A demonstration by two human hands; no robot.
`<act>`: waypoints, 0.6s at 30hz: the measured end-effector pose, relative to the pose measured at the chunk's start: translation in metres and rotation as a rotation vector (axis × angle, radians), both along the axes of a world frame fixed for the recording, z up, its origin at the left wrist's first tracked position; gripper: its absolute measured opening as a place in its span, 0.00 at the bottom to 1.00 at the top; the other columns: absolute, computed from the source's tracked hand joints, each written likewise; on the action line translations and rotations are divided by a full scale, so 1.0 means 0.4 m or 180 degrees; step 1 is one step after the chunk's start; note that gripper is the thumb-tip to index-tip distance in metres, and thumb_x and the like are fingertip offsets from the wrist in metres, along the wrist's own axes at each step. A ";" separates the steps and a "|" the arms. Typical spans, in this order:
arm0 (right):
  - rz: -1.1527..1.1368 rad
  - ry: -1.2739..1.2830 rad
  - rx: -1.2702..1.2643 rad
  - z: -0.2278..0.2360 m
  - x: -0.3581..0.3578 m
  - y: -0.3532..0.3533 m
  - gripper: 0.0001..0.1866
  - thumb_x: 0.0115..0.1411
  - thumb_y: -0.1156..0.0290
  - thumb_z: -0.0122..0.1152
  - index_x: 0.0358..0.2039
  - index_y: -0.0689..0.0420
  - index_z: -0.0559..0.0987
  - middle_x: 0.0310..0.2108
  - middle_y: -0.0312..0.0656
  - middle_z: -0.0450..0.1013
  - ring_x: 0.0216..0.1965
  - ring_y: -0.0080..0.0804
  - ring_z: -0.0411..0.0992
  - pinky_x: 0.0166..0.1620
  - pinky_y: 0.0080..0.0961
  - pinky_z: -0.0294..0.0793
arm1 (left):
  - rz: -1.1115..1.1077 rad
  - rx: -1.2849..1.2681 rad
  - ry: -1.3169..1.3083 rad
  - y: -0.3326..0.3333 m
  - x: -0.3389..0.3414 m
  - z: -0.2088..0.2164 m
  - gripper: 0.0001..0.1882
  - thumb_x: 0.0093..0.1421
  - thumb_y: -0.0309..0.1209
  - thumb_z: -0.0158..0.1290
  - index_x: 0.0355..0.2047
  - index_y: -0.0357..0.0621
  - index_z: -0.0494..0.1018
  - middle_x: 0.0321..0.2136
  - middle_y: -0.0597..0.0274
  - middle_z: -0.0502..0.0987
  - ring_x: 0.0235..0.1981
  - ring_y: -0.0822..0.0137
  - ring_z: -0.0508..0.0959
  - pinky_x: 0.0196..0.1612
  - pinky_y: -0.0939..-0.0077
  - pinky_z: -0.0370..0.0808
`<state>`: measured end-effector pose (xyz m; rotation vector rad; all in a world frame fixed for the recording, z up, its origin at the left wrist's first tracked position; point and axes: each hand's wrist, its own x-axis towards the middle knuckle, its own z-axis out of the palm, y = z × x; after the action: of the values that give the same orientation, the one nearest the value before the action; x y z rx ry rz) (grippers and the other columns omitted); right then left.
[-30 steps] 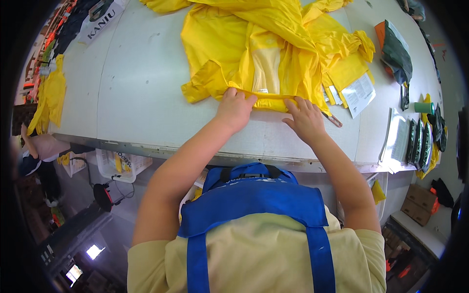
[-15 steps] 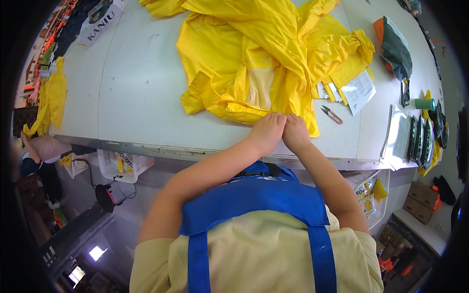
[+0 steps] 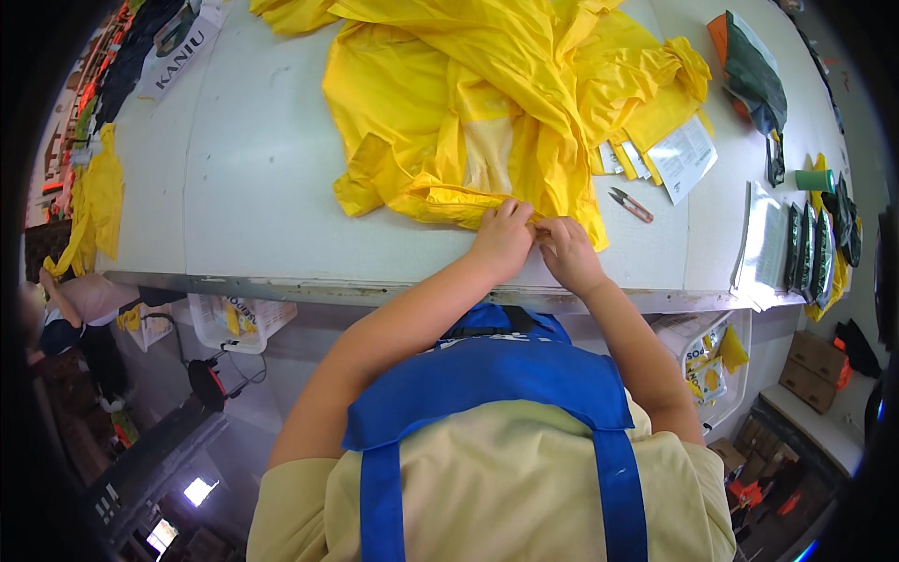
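A yellow rain garment lies crumpled over the middle of the white table, its shiny folds running toward me. Close to the table's near edge, my left hand is closed on the garment's folded hem. My right hand is just beside it, fingers bent and pinching the same hem, the fingertips partly hidden. A paler inner patch shows between the folds beyond my hands. Thread snips lie on the table to the right of the garment.
Printed sheets stick out from under the garment at right. Farther right are a dark green pouch, a green thread spool and several dark packets. White baskets hang below the table edge. At far left, another person's arm touches yellow fabric.
My two hands have come slightly apart; the right one has turned, its fingers more bent at the hem. The left still grips the hem. The whole view has shifted slightly.
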<state>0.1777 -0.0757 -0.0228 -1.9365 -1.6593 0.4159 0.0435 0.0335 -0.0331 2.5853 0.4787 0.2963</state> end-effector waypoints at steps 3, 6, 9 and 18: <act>-0.0353 -0.0199 0.0154 0.012 -0.010 -0.011 0.19 0.45 0.78 0.61 0.41 0.57 0.71 0.41 0.45 0.70 0.45 0.46 0.67 0.46 0.35 0.67 | -0.0085 -0.0313 0.0380 0.018 0.009 -0.009 0.08 0.51 0.33 0.55 0.32 0.47 0.77 0.40 0.62 0.73 0.46 0.58 0.68 0.45 0.57 0.63; -0.0745 -0.0277 0.0036 -0.011 -0.015 -0.023 0.16 0.44 0.78 0.62 0.37 0.58 0.74 0.42 0.45 0.68 0.45 0.47 0.65 0.47 0.36 0.67 | 0.0118 -0.0457 0.0291 0.010 0.018 -0.004 0.11 0.51 0.34 0.57 0.36 0.52 0.76 0.37 0.66 0.74 0.46 0.58 0.69 0.47 0.54 0.63; -0.0895 -0.0075 0.0028 -0.017 -0.011 -0.019 0.10 0.44 0.77 0.63 0.30 0.59 0.77 0.38 0.45 0.69 0.43 0.46 0.66 0.47 0.36 0.67 | 0.0029 -0.0533 0.0466 0.025 0.021 -0.003 0.12 0.52 0.35 0.56 0.38 0.54 0.74 0.35 0.67 0.75 0.46 0.58 0.69 0.46 0.54 0.62; -0.0860 0.0595 -0.0005 0.009 -0.014 -0.003 0.04 0.47 0.76 0.63 0.27 0.60 0.78 0.33 0.45 0.70 0.40 0.45 0.67 0.45 0.35 0.67 | 0.0220 -0.0929 0.0183 0.026 0.010 0.023 0.04 0.53 0.35 0.54 0.29 0.52 0.74 0.35 0.68 0.75 0.46 0.59 0.69 0.45 0.55 0.60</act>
<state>0.1720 -0.0770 -0.0191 -2.0202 -1.2606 0.4746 0.0474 0.0439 -0.0240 2.3013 0.5866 0.1619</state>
